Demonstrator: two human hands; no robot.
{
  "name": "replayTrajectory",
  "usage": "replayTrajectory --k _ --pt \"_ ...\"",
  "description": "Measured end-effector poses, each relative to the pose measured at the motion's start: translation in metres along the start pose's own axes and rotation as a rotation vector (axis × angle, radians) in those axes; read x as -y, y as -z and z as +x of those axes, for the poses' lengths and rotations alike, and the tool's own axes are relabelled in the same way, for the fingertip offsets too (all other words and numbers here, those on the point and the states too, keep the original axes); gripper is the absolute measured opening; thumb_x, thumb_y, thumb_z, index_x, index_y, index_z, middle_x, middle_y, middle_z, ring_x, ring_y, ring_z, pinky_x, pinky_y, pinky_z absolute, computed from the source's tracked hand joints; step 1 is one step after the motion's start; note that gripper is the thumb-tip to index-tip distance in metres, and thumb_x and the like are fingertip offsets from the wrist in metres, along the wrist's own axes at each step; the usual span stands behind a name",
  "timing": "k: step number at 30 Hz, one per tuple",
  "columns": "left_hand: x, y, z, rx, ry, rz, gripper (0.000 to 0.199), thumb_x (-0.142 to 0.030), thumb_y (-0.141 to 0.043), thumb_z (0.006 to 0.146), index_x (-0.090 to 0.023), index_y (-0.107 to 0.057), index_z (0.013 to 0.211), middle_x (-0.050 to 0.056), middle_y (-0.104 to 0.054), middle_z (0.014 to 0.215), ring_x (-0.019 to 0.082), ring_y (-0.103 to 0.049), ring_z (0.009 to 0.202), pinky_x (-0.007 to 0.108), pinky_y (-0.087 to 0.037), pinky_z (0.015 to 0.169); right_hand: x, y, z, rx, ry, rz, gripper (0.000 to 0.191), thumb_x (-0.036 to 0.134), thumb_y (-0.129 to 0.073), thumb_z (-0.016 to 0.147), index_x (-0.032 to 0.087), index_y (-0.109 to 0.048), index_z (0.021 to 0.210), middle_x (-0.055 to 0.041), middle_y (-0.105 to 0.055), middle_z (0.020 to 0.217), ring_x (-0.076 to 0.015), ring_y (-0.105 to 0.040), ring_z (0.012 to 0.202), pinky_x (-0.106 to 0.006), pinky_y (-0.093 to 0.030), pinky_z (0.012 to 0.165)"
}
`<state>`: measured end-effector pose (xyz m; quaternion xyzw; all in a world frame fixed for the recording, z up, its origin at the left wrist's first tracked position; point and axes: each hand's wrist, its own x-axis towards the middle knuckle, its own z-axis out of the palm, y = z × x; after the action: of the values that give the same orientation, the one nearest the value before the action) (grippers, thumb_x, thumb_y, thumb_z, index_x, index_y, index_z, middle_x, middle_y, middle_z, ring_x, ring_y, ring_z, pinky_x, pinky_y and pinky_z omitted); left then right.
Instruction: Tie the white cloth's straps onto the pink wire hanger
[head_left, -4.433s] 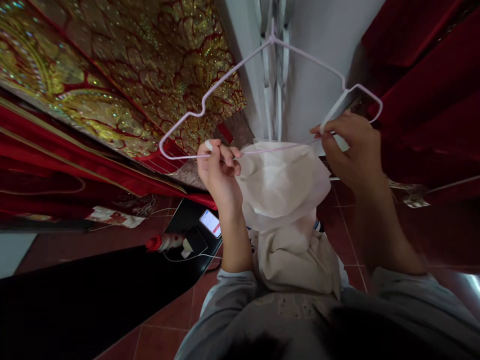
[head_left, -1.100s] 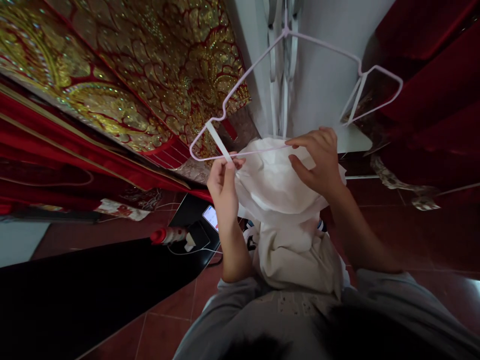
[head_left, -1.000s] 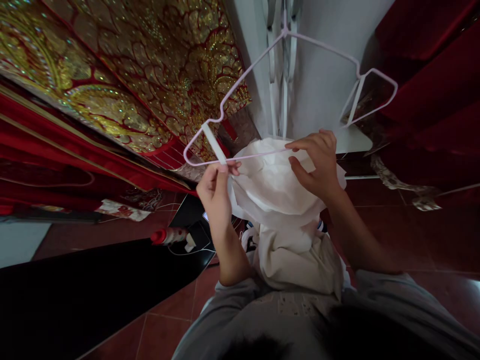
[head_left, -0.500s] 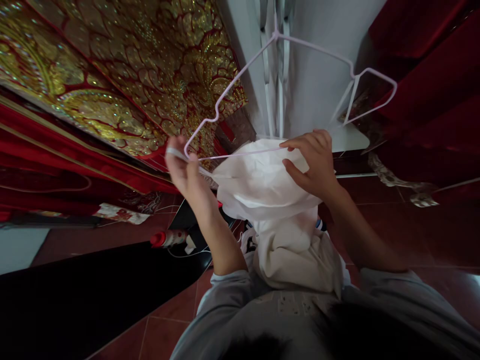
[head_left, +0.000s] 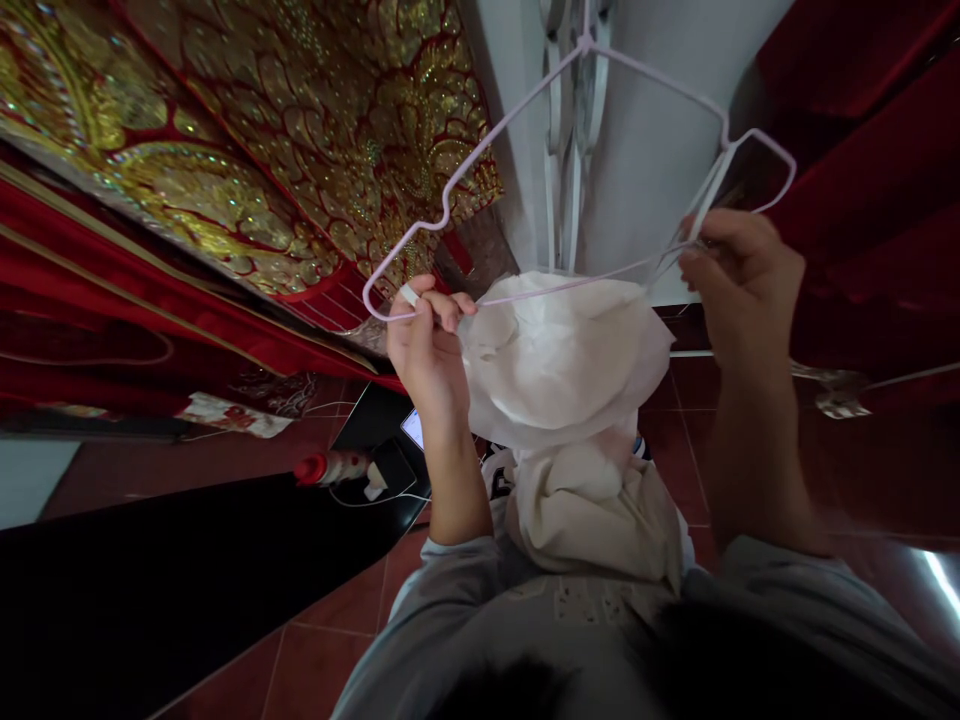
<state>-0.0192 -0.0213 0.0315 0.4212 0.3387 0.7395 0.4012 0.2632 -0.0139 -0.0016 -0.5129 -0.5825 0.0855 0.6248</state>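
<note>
A pale pink hanger (head_left: 586, 45) hangs in front of me, its lower bar slanting across the top of a white cloth garment (head_left: 562, 350). My left hand (head_left: 431, 345) is closed at the hanger's lower left corner, with a white band across one finger and the bar passing by the thumb and fingertips. On the other side, my right hand (head_left: 750, 290) pinches a thin white strap (head_left: 714, 190) close to the lower bar. That strap loops up over the hanger's right notch. The garment's lower folds rest against my lap.
Gold sequinned red garments (head_left: 315, 150) hang at the left, dark red cloth (head_left: 877, 170) at the right. Behind the hanger is a pale panel (head_left: 652, 130) with white metal uprights. A black table (head_left: 187, 580) at lower left bears a red-capped bottle (head_left: 330, 468) and a lit phone (head_left: 412, 428).
My right hand has moved right, from the middle of the lower bar to the strap at the hanger's right side. My left hand has shifted right along the bar.
</note>
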Motion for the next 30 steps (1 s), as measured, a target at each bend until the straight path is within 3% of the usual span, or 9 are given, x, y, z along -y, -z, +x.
replayTrajectory --k 3,6,8,11,15,20,24,26,30 --pt "0.004 -0.001 0.001 0.004 -0.030 -0.043 0.026 -0.047 -0.076 0.092 -0.024 -0.064 0.096 -0.004 -0.038 0.063 0.020 -0.056 0.068 0.037 -0.051 0.082 0.025 -0.002 0.007 0.163 -0.063 0.040 0.009 0.028 -0.071 0.089 0.028 -0.080 0.091 -0.0031 -0.078 0.092 -0.0113 -0.054 0.057 -0.033 -0.046 0.053" --pt "0.005 -0.002 0.002 -0.029 -0.056 -0.038 0.025 -0.047 -0.074 0.094 -0.025 -0.062 0.095 -0.005 -0.034 0.063 0.019 -0.053 0.064 0.038 -0.050 0.079 0.051 -0.011 0.016 0.046 0.029 0.178 0.020 0.019 -0.067 0.088 0.026 -0.083 0.099 -0.0028 -0.082 0.089 -0.0071 -0.048 0.045 -0.028 -0.039 0.044" --pt "0.004 -0.002 0.002 -0.043 -0.042 -0.027 0.023 -0.046 -0.072 0.097 -0.025 -0.062 0.094 -0.005 -0.034 0.063 0.019 -0.053 0.063 0.037 -0.050 0.078 0.052 -0.013 0.028 -0.107 0.120 0.246 0.031 0.017 -0.071 0.089 0.027 -0.082 0.116 -0.0051 -0.084 0.108 -0.0129 -0.067 0.060 -0.027 -0.040 0.042" --pt "0.000 -0.002 0.003 -0.044 -0.009 -0.025 0.018 -0.038 -0.068 0.101 -0.024 -0.063 0.092 -0.005 -0.035 0.062 0.018 -0.053 0.063 0.036 -0.050 0.077 0.024 -0.008 0.047 -0.304 0.198 0.362 0.045 0.013 -0.085 0.082 0.022 -0.079 0.125 -0.0078 -0.077 0.132 -0.0321 -0.074 0.126 -0.030 -0.062 0.064" --pt "-0.004 -0.003 0.003 -0.056 0.048 -0.038 0.017 -0.027 -0.062 0.106 -0.022 -0.063 0.089 -0.005 -0.037 0.059 0.016 -0.053 0.060 0.032 -0.051 0.076 -0.011 -0.001 0.048 -0.389 0.112 0.356 0.029 0.033 -0.084 0.088 0.021 -0.082 0.114 -0.0051 -0.082 0.111 -0.0294 -0.081 0.107 -0.048 -0.067 0.093" --pt "-0.004 -0.003 0.004 -0.048 0.033 -0.128 0.019 -0.023 -0.062 0.106 -0.020 -0.062 0.088 -0.007 -0.036 0.058 0.014 -0.051 0.057 0.028 -0.049 0.070 -0.003 -0.002 0.040 -0.218 0.473 0.326 0.048 0.026 -0.075 0.097 0.037 -0.067 0.143 0.0035 -0.065 0.152 -0.0270 -0.059 0.147 -0.039 -0.062 0.107" --pt "0.001 -0.003 0.002 -0.029 0.032 -0.162 0.018 -0.023 -0.064 0.105 -0.019 -0.063 0.088 -0.006 -0.037 0.059 0.014 -0.052 0.058 0.028 -0.050 0.072 -0.017 -0.003 0.060 0.056 0.391 0.250 0.065 0.024 -0.075 0.097 0.035 -0.051 0.156 -0.0042 -0.053 0.164 -0.0229 -0.064 0.142 -0.044 -0.055 0.118" --pt "0.002 -0.003 0.000 -0.025 0.038 -0.160 0.016 -0.026 -0.068 0.103 -0.020 -0.064 0.089 -0.006 -0.037 0.060 0.014 -0.053 0.060 0.029 -0.051 0.074 -0.038 -0.003 0.065 -0.076 0.378 0.245 0.065 0.028 -0.077 0.096 0.028 -0.051 0.156 -0.0082 -0.055 0.161 -0.0261 -0.057 0.149 -0.048 -0.046 0.126" --pt "0.000 -0.001 -0.005 0.027 0.040 -0.178 0.018 -0.032 -0.080 0.093 -0.019 -0.068 0.094 -0.006 -0.040 0.062 0.014 -0.056 0.064 0.029 -0.052 0.076 -0.061 -0.004 0.039 -0.676 0.466 0.290 0.036 0.029 -0.063 0.104 0.026 -0.066 0.139 -0.0017 -0.063 0.136 -0.0256 -0.061 0.145 -0.050 -0.036 0.128"
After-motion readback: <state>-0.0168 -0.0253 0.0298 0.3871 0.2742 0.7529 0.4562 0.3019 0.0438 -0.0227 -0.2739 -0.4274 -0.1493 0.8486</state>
